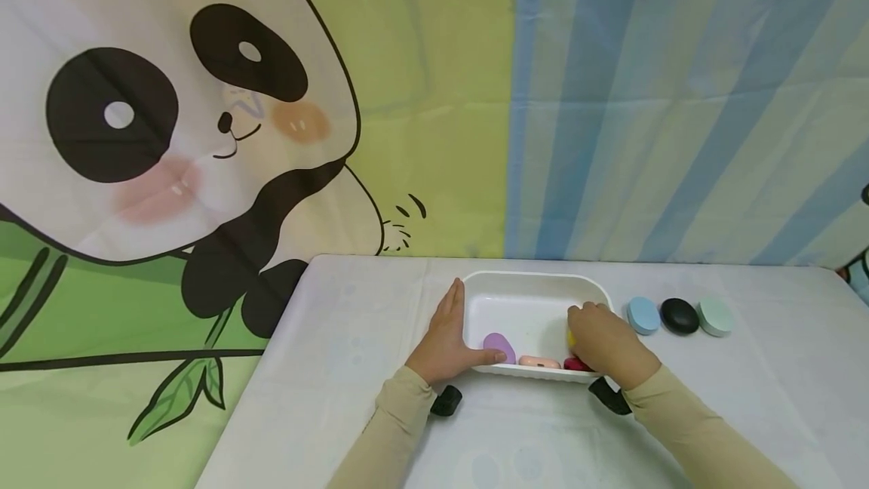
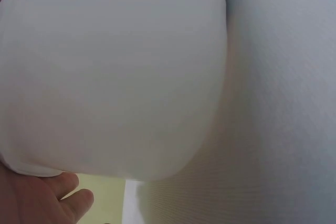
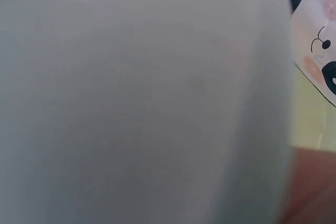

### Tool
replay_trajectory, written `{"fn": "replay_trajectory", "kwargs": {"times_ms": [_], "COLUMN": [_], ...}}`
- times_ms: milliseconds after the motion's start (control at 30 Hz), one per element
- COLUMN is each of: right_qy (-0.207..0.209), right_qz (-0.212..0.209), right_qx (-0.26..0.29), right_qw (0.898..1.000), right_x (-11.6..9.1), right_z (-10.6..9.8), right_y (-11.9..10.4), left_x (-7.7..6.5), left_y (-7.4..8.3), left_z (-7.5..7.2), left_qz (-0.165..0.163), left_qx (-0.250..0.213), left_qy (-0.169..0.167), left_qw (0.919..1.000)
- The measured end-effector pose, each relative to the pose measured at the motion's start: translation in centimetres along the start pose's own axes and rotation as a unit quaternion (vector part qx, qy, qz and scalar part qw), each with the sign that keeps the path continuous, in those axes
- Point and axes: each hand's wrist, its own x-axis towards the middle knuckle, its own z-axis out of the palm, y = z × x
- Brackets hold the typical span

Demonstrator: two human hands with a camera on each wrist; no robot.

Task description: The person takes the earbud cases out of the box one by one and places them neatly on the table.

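A white tray [image 1: 523, 315] lies on the table. My left hand [image 1: 448, 342] holds its near left corner, thumb over the front rim and fingers along the left side. In the left wrist view the tray's outer wall [image 2: 110, 77] fills much of the picture. At the right end, my right hand [image 1: 611, 342] reaches in with bent fingers around a yellow piece [image 1: 571, 338], mostly hidden by the hand. Along the front wall inside lie a purple piece [image 1: 498, 344], a peach-coloured piece [image 1: 539, 361] and a dark red piece [image 1: 575, 364], the last partly covered by the right hand.
Right of the tray, a light blue piece [image 1: 643, 315], a black oval piece [image 1: 680, 316] and a mint green piece [image 1: 715, 317] stand in a row on the white tablecloth [image 1: 767, 413]. A panda-printed curtain [image 1: 421, 96] hangs behind the table's far edge.
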Motion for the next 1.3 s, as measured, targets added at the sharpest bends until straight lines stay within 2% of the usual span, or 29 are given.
{"fn": "replay_trajectory", "kwargs": {"times_ms": [233, 467, 733, 967, 1300], "right_qy": [-0.014, -0.032, -0.008, 0.000, 0.060], "right_qz": [-0.010, -0.007, -0.041, -0.042, -0.080], "right_qx": [0.006, -0.012, -0.004, 0.022, 0.058], "right_qw": [1.000, 0.999, 0.999, 0.999, 0.993], "right_x": [0.0, 0.1, 0.1, 0.1, -0.5], "right_z": [0.2, 0.4, 0.6, 0.6, 0.2], "right_y": [0.2, 0.4, 1.1, 1.4, 1.8], "left_x": [-0.1, -0.1, 0.0, 0.1, 0.1], "left_y": [0.1, 0.0, 0.0, 0.0, 0.0], "left_z": [-0.1, 0.0, 0.0, 0.0, 0.0], "left_qz": [0.002, 0.000, 0.000, 0.000, -0.001], "left_qx": [-0.004, -0.004, 0.003, 0.009, 0.001], "left_qy": [0.000, -0.002, -0.002, -0.001, -0.002], "left_qw": [1.0000, 1.0000, 1.0000, 1.0000, 1.0000]}}
